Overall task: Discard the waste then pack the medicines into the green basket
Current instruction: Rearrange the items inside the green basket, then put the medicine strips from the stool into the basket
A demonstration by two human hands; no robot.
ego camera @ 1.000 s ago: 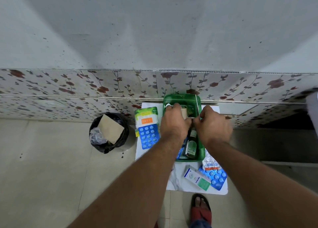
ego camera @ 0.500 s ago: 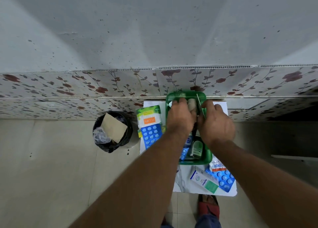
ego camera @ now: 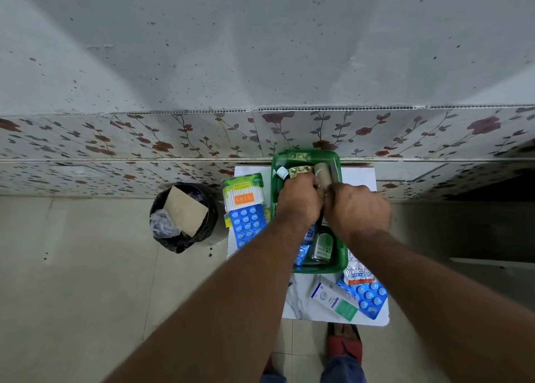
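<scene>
green basket (ego camera: 335, 158) crowded by both hands, wall tight behind, bin (ego camera: 183, 217) left, floor beside it open

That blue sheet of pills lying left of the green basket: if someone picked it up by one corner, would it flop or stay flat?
The blue blister sheet would probably stay nearly flat: it looks like thin, stiff foil-backed plastic. It is likely light, being thin. Its glossy bubbles may feel slippery, and it partly overlaps the cotton swab pack, so lifting could nudge that.

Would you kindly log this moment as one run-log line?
step: packing | both hands: left hand, right hand inside green basket | bin: waste in | table: blue pill strip unpacked
</scene>
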